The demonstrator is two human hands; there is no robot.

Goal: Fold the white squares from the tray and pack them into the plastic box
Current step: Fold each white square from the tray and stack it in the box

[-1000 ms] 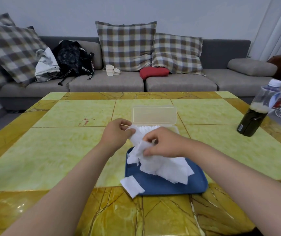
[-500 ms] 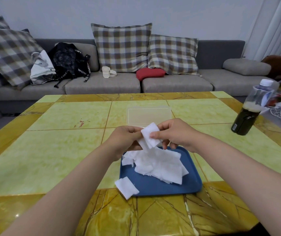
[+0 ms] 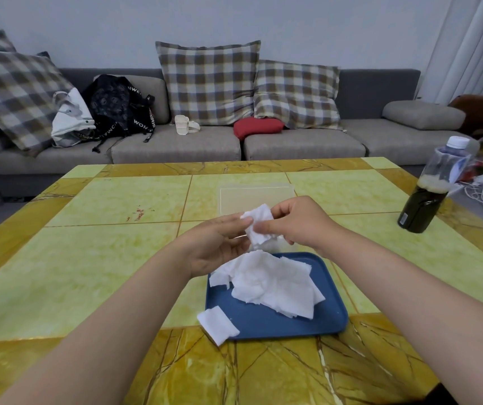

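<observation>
Both hands hold one white square (image 3: 259,222) in the air above the far edge of the blue tray (image 3: 275,325). My left hand (image 3: 216,244) pinches its left side and my right hand (image 3: 298,223) pinches its right side; the square is partly folded. A loose pile of white squares (image 3: 272,283) lies in the tray. One more white square (image 3: 217,325) hangs over the tray's near left corner onto the table. The clear plastic box (image 3: 256,197) stands behind my hands with its lid up; the hands hide most of its body.
A bottle of dark drink (image 3: 427,194) stands at the table's right side, near white cables (image 3: 479,197). The yellow tiled table (image 3: 88,258) stretches to the left. A grey sofa (image 3: 176,147) with checked cushions and bags runs behind it.
My hands lifted one white square out of the pile, from low over the tray up to the height of the box. The camera view shifted slightly.
</observation>
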